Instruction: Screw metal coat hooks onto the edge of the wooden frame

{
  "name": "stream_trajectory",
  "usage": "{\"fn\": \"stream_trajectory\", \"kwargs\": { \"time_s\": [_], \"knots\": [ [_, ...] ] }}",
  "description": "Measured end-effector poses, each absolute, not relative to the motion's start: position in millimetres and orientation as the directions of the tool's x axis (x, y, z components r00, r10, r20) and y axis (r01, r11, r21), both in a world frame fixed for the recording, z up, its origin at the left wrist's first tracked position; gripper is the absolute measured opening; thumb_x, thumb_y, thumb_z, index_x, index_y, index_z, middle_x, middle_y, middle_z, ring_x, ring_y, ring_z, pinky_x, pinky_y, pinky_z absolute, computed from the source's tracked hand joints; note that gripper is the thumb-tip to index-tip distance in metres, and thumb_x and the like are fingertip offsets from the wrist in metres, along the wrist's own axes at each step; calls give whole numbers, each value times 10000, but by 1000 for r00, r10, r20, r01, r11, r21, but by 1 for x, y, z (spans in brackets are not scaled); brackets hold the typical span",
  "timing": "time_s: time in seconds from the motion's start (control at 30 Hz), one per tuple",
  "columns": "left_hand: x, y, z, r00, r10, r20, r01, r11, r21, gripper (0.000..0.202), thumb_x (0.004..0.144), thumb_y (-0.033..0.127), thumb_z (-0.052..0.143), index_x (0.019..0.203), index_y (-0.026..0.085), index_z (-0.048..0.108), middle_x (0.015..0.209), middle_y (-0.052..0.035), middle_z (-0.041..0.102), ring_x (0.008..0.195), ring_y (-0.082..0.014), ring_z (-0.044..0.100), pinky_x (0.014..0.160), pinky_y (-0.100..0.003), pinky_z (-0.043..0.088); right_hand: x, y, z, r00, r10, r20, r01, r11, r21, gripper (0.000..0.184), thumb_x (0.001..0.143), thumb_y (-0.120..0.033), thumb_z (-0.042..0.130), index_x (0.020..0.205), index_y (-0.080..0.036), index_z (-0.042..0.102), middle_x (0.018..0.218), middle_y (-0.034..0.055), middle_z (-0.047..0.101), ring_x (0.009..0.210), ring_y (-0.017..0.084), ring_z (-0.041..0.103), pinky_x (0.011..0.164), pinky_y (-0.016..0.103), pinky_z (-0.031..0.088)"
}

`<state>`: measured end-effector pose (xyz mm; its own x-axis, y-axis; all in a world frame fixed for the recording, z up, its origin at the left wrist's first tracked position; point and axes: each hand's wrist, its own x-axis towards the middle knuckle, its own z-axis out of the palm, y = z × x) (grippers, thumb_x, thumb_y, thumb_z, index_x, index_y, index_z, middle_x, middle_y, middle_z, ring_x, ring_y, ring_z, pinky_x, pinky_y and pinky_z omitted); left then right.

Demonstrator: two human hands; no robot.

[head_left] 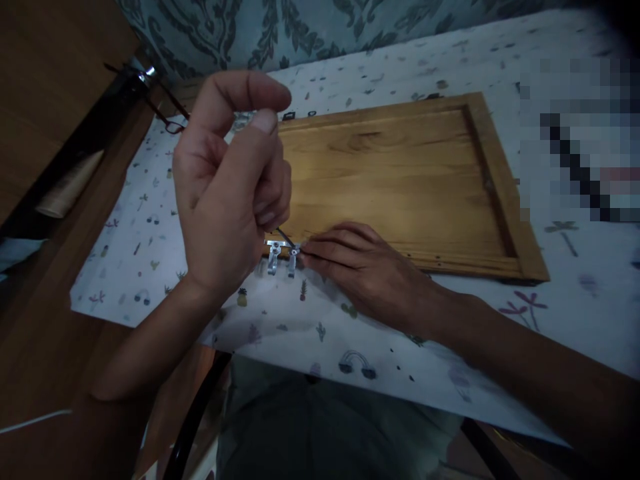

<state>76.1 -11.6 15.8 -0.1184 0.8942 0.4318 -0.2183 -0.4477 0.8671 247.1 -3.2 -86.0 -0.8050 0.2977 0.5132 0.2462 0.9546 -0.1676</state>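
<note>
A wooden panel with a raised frame (400, 180) lies flat on a patterned white cloth. A small metal hook bracket (280, 257) sits at its near edge. My left hand (230, 180) is raised above the bracket, fingers curled round a thin dark tool (286, 238) whose tip points down at the bracket. My right hand (360, 267) lies low on the panel's near edge, fingertips pressed together against the bracket's right side.
The patterned cloth (150, 240) covers the table. A brown wooden surface (45, 87) and dark metal parts (145, 83) stand at the left. A leaf-patterned wall (280, 30) rises behind. A blurred-out area (580, 140) sits at the right.
</note>
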Motion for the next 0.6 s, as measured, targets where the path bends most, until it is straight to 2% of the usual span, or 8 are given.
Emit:
{"fn": "stream_trajectory", "kwargs": {
  "time_s": [0.23, 0.47, 0.6],
  "knots": [
    [79, -12, 12, -132, 863, 488, -217, -505, 835, 171, 939, 104, 470, 803, 167, 553, 445, 96, 240, 344, -43, 155, 339, -198, 151, 247, -4, -86, -803, 289, 522, 244, 957, -155, 341, 969, -114, 416, 1257, -108, 600, 1241, 111, 678, 1145, 256, 567, 983, 477, 438],
    [78, -16, 4, -41, 815, 579, -195, -575, 795, 92, 936, 165, 551, 884, 179, 626, 519, 61, 359, 368, -39, 281, 380, -205, 220, 246, -3, -87, -791, 301, 532, 251, 954, -166, 366, 961, -115, 423, 1280, -151, 601, 1236, 102, 684, 1139, 254, 576, 970, 488, 447],
    [82, -23, 7, -107, 876, 471, -172, -483, 859, 82, 927, 208, 578, 861, 195, 625, 549, 47, 356, 425, -58, 298, 402, -208, 245, 246, -3, -87, -798, 307, 519, 255, 952, -170, 364, 971, -124, 423, 1289, -166, 595, 1234, 92, 685, 1138, 251, 579, 976, 483, 445]
  ]
}}
